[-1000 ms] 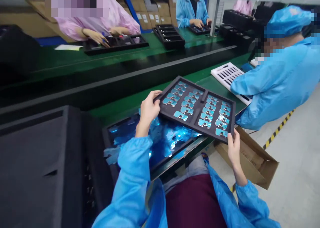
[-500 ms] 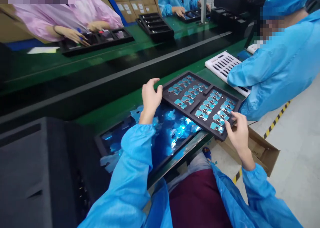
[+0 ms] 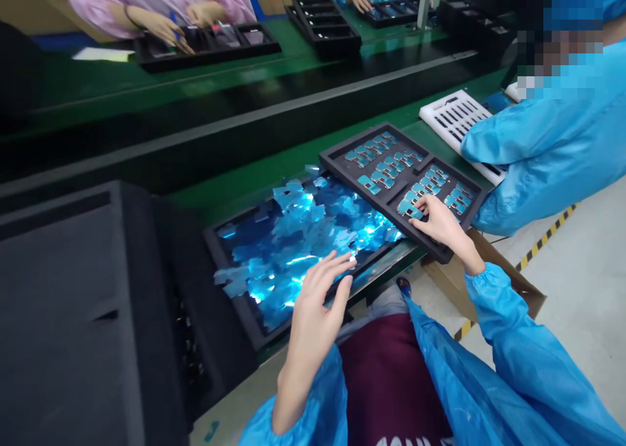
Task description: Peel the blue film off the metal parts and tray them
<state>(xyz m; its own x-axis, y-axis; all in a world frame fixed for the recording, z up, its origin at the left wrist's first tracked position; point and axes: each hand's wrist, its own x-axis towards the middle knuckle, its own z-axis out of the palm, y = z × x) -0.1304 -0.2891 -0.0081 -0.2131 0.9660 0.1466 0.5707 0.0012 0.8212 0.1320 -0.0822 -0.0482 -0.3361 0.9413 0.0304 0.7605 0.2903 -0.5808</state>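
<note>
A black foam tray [image 3: 337, 165] holds rows of small circuit boards [image 3: 388, 171] with teal-blue surfaces. My right hand [image 3: 440, 224] reaches over its near side, thumb and fingertips closing at the end board [image 3: 407, 206] of one row. That board still lies among the others, and my hand hides part of the neighbouring row. My left hand [image 3: 317, 302] is open, fingers stretched out and holding nothing, above the near edge of a second dark tray [image 3: 222, 247]. Loose, shiny pieces of blue film [image 3: 298, 218] are heaped in that second tray. The board tray overlaps its right end.
Black foam trays [image 3: 59, 289] are stacked at left. A white slotted tray [image 3: 440, 112] lies by a co-worker in a blue gown [image 3: 562, 126]. Across the bench, other people's hands [image 3: 156, 29] work over black trays. A cardboard box [image 3: 450, 283] stands on the floor.
My left hand has left the board tray's far-left edge and come down toward me over the film pieces. My right hand has moved from the tray's right edge inward onto the boards.
</note>
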